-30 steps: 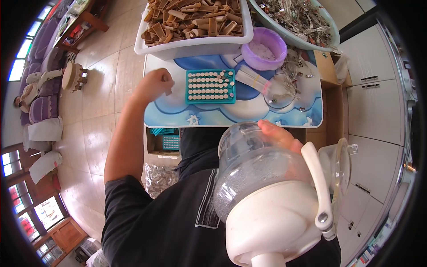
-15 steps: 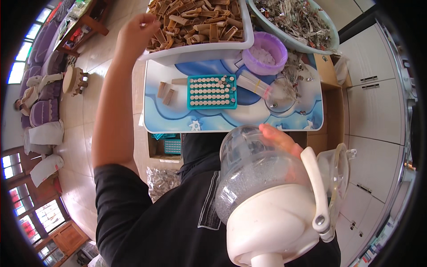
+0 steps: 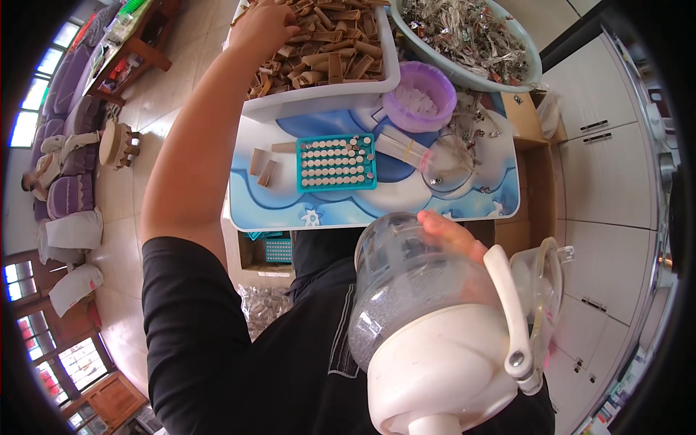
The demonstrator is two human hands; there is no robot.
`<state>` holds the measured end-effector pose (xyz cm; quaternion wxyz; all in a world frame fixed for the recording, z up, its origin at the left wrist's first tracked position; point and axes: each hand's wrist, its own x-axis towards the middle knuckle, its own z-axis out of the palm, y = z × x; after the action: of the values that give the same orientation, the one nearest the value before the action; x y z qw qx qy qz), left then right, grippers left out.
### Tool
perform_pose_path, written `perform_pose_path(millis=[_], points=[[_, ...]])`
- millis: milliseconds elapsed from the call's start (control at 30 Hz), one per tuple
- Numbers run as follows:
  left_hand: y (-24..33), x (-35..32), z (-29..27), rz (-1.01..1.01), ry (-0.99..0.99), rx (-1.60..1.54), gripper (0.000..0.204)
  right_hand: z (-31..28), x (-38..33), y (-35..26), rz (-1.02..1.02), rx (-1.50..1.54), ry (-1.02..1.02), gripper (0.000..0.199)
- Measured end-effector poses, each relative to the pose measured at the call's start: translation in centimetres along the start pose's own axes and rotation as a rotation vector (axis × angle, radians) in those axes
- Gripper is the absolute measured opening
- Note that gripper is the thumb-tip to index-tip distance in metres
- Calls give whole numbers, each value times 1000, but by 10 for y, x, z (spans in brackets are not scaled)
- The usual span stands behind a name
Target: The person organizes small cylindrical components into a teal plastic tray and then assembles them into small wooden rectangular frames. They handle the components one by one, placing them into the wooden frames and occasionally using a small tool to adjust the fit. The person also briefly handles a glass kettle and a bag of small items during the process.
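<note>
Nearest, at lower right of the frame, we note our right hand [image 3: 451, 238] behind a clear plastic jug with a white base [image 3: 435, 326]; its finger state cannot be told. At centre lies a teal grid tray of small round caps [image 3: 336, 162]. At top, our left hand [image 3: 270, 25], fingers curled, reaches into the white tub of brown cardboard tubes [image 3: 326, 61].

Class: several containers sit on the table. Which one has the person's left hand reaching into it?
The white tub of brown paper tubes; the left hand is inside it, unlike the purple bowl or grey basin.
</note>
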<state>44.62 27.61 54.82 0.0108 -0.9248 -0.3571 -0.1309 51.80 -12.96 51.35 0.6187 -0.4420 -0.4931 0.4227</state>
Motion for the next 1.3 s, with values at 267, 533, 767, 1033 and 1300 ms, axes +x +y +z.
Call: perform_pose_path(millis=[267, 533, 767, 1033, 1300], points=[[14, 23, -13, -199, -30, -82, 25, 0, -8, -24, 70, 47, 46, 39], [3, 47, 24, 123, 27, 267, 23, -3, -13, -44, 292, 62, -1, 44], [69, 25, -51, -275, -90, -32, 28, -9, -15, -30, 180, 136, 21, 46], [44, 83, -8, -84, 219, -89, 41, -19, -14, -22, -26, -222, -13, 53], [60, 114, 38, -11, 6, 94, 43, -19, -13, -38, -4, -166, 87, 50]])
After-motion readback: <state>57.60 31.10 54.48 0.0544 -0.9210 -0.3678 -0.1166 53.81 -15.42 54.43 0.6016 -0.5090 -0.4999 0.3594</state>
